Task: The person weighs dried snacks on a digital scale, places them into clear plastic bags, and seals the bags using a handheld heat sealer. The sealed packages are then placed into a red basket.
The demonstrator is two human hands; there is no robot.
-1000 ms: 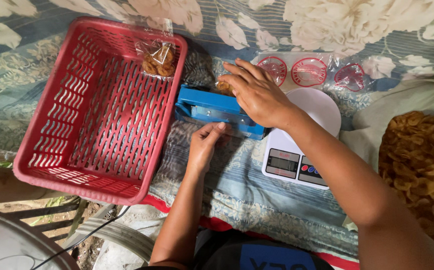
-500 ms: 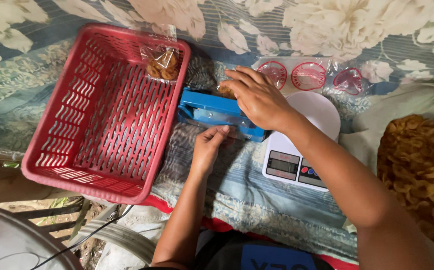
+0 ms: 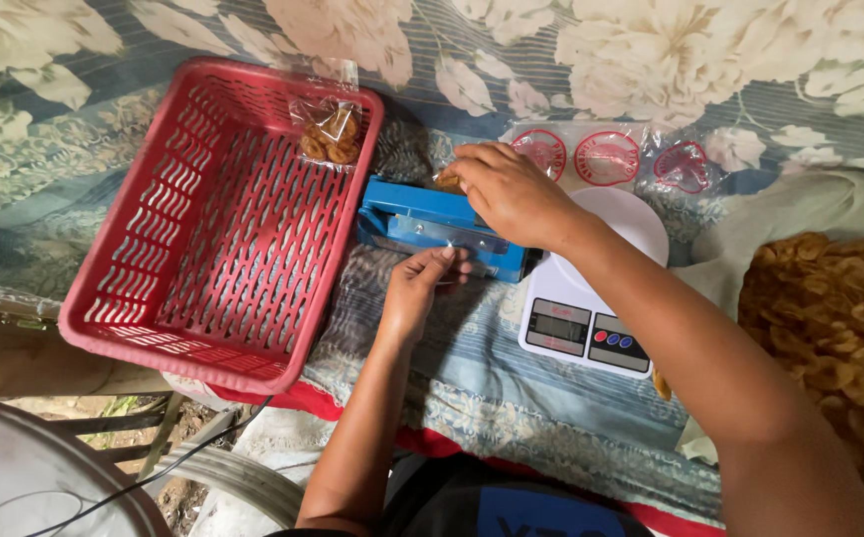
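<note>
A blue heat sealer [image 3: 422, 227] lies on the floral cloth between a red basket and a white scale. My right hand [image 3: 512, 191] presses down on its top arm and pinches a small clear bag of brown chips [image 3: 445, 181] at its far side. At the sealer's near edge my left hand [image 3: 420, 286] grips the clear end of the bag with its fingertips. How much of the bag lies under the sealer arm is hidden.
The red slotted basket [image 3: 154, 288] stands at left, with one sealed bag of chips [image 3: 331, 135] leaning on its far rim. A white digital scale [image 3: 591, 308] sits right of the sealer. Empty clear bags with red round labels [image 3: 606, 157] lie behind. A heap of chips [image 3: 835, 318] is at far right.
Both hands stay on the sealer. My left hand has shifted slightly right along its near edge, and the view has moved a little.
</note>
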